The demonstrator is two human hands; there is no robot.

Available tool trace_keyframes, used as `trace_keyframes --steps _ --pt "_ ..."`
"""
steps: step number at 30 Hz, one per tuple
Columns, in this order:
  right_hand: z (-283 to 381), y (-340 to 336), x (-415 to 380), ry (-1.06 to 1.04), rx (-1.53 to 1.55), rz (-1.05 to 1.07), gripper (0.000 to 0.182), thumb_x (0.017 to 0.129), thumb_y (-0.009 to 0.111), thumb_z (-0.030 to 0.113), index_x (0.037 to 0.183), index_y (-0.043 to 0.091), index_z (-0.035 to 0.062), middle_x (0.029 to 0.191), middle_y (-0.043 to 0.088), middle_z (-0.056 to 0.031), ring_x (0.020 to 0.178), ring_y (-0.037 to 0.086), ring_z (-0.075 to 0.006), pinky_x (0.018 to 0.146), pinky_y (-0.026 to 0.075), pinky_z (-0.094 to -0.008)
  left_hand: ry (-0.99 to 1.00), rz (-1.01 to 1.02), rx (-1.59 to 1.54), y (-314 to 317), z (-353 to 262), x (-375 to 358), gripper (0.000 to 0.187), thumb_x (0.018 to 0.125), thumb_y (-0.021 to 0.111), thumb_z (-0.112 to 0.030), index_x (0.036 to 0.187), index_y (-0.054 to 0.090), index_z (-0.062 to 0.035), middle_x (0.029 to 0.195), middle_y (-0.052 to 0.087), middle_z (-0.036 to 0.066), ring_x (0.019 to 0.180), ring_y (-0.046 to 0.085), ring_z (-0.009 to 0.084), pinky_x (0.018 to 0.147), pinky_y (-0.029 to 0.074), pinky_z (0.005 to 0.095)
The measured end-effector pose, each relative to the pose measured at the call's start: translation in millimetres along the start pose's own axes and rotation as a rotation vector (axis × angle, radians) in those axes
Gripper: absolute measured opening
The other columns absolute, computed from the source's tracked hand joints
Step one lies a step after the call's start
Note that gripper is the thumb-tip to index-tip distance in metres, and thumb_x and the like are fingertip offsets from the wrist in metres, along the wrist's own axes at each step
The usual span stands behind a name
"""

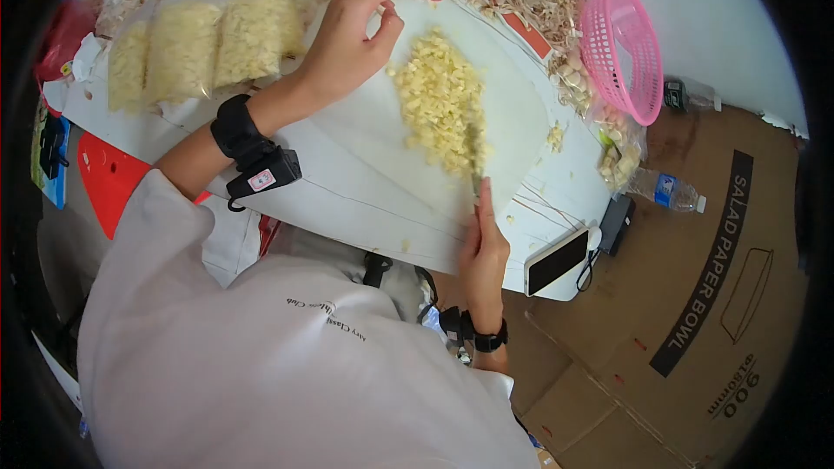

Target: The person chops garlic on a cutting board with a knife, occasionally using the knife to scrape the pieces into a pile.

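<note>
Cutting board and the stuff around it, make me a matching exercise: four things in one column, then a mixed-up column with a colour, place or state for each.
Things:
1. Basket
2. Right hand
3. Phone
4. Chopped pieces

Matches:
A. Heaped on the white board
B. Pink, with openings in its wall
C. Dark screen facing up
D. Gripping the knife

Right pairs: 1-B, 2-D, 3-C, 4-A.

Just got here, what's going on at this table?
A person's right hand grips a knife, its blurred blade among chopped pale-yellow pieces on a white board. The left hand, fingers curved and apart, is near the board's far edge. Bags of similar pieces lie to the left.
</note>
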State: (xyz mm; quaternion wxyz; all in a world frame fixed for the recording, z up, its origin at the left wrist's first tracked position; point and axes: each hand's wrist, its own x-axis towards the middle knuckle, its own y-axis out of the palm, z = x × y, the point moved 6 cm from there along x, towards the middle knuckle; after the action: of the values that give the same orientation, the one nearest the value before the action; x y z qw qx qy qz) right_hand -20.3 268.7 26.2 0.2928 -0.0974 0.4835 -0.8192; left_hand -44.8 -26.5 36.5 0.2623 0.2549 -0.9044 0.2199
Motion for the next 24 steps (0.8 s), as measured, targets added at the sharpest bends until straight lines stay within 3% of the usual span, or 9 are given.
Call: trace_keyframes --steps 2,6,11,15,17,21,24 --pt "-3.3 -3.4 -3.6 -0.044 0.049 -0.180 0.058 0.093 0.045 -0.009 0.148 0.041 0.0109 0.113 0.065 -0.0274 0.085 0.071 -0.0247 0.074 0.053 -0.0311 0.009 -0.004 -0.024 0.1 -0.5 -0.2 0.040 0.082 0.041 0.012 0.113 0.062 -0.0033 0.123 0.061 0.008 0.109 0.058 0.0192 0.082 0.046 0.0284" --pt "-5.4 -5.3 -4.3 0.030 0.049 -0.168 0.058 0.094 0.043 -0.009 0.148 0.039 0.0110 0.113 0.065 -0.0278 0.090 0.070 -0.0227 0.076 0.053 -0.0316 -0.010 -0.005 -0.070 2.2 1.7 -1.4 0.041 0.082 0.042 0.012 0.114 0.062 -0.0032 0.122 0.061 0.008 0.109 0.058 0.0192 0.082 0.046 0.0285" --pt "-4.0 -4.3 -1.8 0.003 0.014 -0.154 0.059 0.094 0.044 -0.009 0.149 0.040 0.0122 0.106 0.065 -0.0296 0.071 0.064 -0.0261 0.070 0.051 -0.0295 0.007 -0.003 -0.022 0.8 0.2 -0.1 0.040 0.083 0.042 0.012 0.113 0.062 -0.0029 0.122 0.061 0.008 0.109 0.058 0.0194 0.081 0.047 0.0288" --pt "-1.4 -4.4 0.8 0.020 -0.005 -0.123 0.061 0.092 0.048 -0.009 0.148 0.040 0.0114 0.094 0.066 -0.0256 0.076 0.067 -0.0323 0.072 0.053 -0.0372 0.012 0.004 0.004 0.8 -0.2 0.1 0.041 0.081 0.040 0.013 0.112 0.063 -0.0030 0.122 0.061 0.008 0.109 0.058 0.0194 0.081 0.047 0.0286" --pt "-0.9 -2.9 1.1 0.000 -0.044 -0.119 0.060 0.093 0.045 -0.009 0.148 0.040 0.0133 0.084 0.066 -0.0237 0.063 0.058 -0.0253 0.067 0.049 -0.0283 0.005 -0.002 -0.013 1.2 0.7 0.5 0.042 0.080 0.040 0.013 0.112 0.063 -0.0032 0.123 0.061 0.009 0.109 0.058 0.0195 0.081 0.047 0.0285" --pt "-9.7 -2.7 -1.6 0.078 0.026 -0.095 0.059 0.093 0.046 -0.009 0.148 0.040 0.0120 0.081 0.063 -0.0236 0.062 0.056 -0.0222 0.066 0.048 -0.0269 -0.002 0.010 -0.004 1.3 -0.4 1.1 0.044 0.079 0.040 0.013 0.112 0.064 -0.0039 0.124 0.061 0.009 0.109 0.058 0.0194 0.081 0.047 0.0284" --pt "-12.9 -5.8 -5.7 0.010 0.047 -0.242 0.058 0.094 0.045 -0.009 0.148 0.040 0.0103 0.089 0.065 -0.0244 0.065 0.056 -0.0193 0.066 0.047 -0.0260 -0.019 0.016 0.011 1.6 1.5 0.8 0.044 0.079 0.040 0.013 0.112 0.064 -0.0041 0.124 0.061 0.009 0.110 0.058 0.0194 0.082 0.047 0.0285"
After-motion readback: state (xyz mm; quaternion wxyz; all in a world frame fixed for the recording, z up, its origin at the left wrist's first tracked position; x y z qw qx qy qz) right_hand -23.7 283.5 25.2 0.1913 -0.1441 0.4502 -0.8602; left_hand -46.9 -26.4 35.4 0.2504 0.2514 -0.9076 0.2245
